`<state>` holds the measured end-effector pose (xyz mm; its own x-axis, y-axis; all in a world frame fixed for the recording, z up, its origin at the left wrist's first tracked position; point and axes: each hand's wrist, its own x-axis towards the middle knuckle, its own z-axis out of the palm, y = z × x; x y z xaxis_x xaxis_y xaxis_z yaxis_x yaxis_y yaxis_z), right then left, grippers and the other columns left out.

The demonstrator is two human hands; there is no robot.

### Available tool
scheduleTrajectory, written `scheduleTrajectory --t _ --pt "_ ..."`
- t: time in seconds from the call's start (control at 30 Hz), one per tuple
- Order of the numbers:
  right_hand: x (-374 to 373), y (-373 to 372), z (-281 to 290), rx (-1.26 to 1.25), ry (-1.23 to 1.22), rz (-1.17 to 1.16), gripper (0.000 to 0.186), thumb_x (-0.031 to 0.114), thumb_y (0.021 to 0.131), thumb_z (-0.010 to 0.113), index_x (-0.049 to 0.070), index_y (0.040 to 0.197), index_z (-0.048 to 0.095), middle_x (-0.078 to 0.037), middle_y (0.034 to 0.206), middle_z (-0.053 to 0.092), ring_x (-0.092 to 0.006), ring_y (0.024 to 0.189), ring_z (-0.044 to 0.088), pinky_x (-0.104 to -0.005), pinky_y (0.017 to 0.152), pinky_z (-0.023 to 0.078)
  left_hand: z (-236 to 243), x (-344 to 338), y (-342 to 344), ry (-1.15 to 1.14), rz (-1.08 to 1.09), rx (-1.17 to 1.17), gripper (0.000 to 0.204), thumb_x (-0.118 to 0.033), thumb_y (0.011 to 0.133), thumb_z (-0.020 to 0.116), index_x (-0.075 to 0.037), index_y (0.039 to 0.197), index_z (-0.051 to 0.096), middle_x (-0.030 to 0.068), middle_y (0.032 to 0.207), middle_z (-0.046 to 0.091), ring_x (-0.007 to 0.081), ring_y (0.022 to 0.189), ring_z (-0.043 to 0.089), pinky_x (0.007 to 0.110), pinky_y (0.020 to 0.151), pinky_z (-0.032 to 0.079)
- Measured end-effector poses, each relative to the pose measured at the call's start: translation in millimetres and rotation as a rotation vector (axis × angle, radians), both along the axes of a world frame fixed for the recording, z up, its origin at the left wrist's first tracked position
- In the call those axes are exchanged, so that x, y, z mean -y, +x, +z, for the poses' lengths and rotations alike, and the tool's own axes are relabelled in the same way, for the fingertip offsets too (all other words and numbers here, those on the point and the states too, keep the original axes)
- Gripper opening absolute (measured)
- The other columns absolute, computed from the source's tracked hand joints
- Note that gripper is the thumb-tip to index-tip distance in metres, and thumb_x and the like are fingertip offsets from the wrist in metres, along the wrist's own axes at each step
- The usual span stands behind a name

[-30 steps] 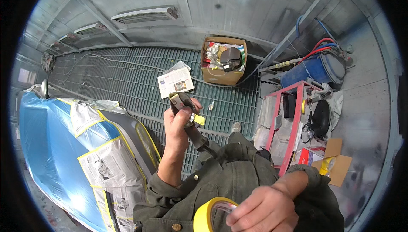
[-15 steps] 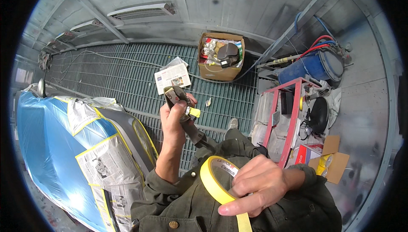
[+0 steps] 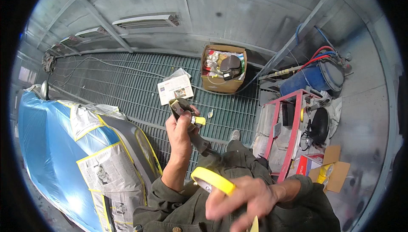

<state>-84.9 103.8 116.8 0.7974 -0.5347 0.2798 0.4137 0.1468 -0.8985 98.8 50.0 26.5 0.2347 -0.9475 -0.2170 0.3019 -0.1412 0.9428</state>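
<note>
My left hand is closed round a dark, long, narrow part whose exact kind I cannot make out. A scrap of yellow tape sticks out from it beside my fingers. Lower down, in front of my dark green jacket, my right hand holds a roll of yellow masking tape, tilted so that its ring shows mostly edge-on. The fingers of that hand are smeared by motion. A loose yellow tape end shows below them.
At left stands a car body covered in blue film, newspaper and yellow tape. A cardboard box of rubbish and a newspaper sheet lie on the floor grating. A red-framed cart, a blue drum and an opened carton are at right.
The tape roll has tipped over and shifted left and up a little, with my right hand turning downward. My left hand and the dark part sit slightly lower and further right.
</note>
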Motion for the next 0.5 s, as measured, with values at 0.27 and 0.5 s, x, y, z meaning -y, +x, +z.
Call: scheduleTrajectory --t 0.27,0.5 --pt "0.6 34.6 6.6 0.992 0.262 -0.055 0.019 0.002 0.079 0.081 -0.008 0.092 0.071 -0.018 0.081 0.067 -0.0239 0.063 0.064 -0.029 0.059 0.053 -7.0 -3.3 -6.1 -0.085 0.058 0.012 0.032 -0.032 0.089 0.058 -0.001 0.094 0.061 0.0053 0.087 0.06 0.0103 0.066 0.053 0.024 0.055 0.043" --pt "1.4 -0.8 -0.5 0.254 0.184 -0.136 0.031 0.002 0.084 0.074 0.002 0.114 0.067 -0.01 0.11 0.064 -0.0133 0.078 0.06 -0.0255 0.067 0.049 -11.0 -6.3 -4.8 -0.137 0.037 0.006 0.033 -0.033 0.09 0.059 -0.001 0.094 0.061 0.006 0.089 0.059 0.0101 0.068 0.052 0.024 0.056 0.041"
